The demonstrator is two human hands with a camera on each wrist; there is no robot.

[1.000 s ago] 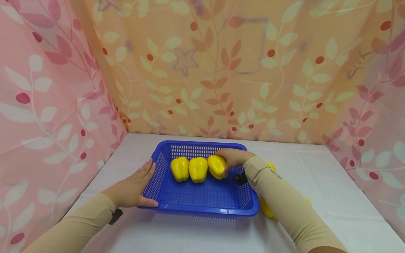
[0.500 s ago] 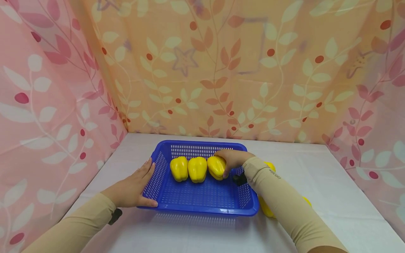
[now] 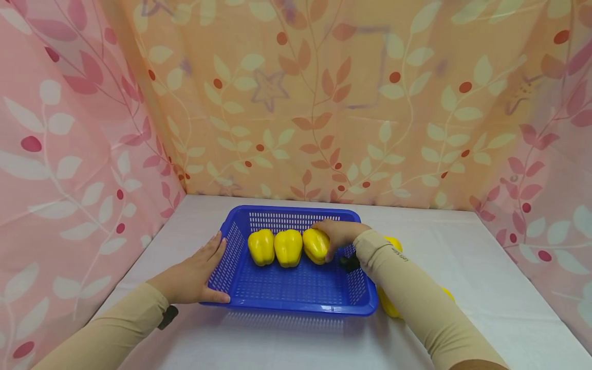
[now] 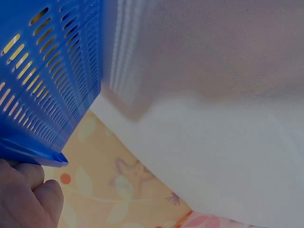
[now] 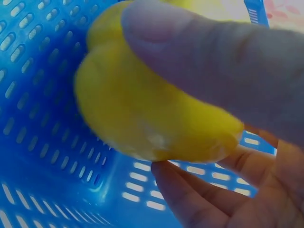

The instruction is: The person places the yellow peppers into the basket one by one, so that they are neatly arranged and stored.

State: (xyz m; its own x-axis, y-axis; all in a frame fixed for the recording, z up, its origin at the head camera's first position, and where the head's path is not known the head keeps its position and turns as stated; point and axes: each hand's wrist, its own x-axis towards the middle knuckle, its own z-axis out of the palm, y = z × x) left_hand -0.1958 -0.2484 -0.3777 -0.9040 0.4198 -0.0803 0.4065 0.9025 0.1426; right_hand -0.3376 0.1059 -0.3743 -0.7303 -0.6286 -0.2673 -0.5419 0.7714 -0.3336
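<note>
A blue plastic basket [image 3: 296, 308] holds three yellow bell peppers in a row along its back half. My right hand [image 3: 339, 233] reaches over the basket's right side and grips the rightmost bell pepper [image 3: 315, 245]. In the right wrist view, the thumb lies across this bell pepper [image 5: 137, 104] and the fingers are on its other side. The middle bell pepper [image 3: 288, 248] and the left bell pepper [image 3: 261, 247] stand beside it. My left hand [image 3: 194, 275] rests against the basket's left rim, fingers extended and thumb at the front corner.
More yellow bell peppers lie on the white table [image 3: 472, 257] right of the basket, partly hidden by the right sleeve [image 3: 416, 288]; one shows at its front edge [image 3: 389, 304]. A floral curtain [image 3: 296, 103] encloses the back and both sides.
Almost nothing differs: both hands keep their places, the right still gripping the rightmost bell pepper. The whole head view shifts very slightly left.
</note>
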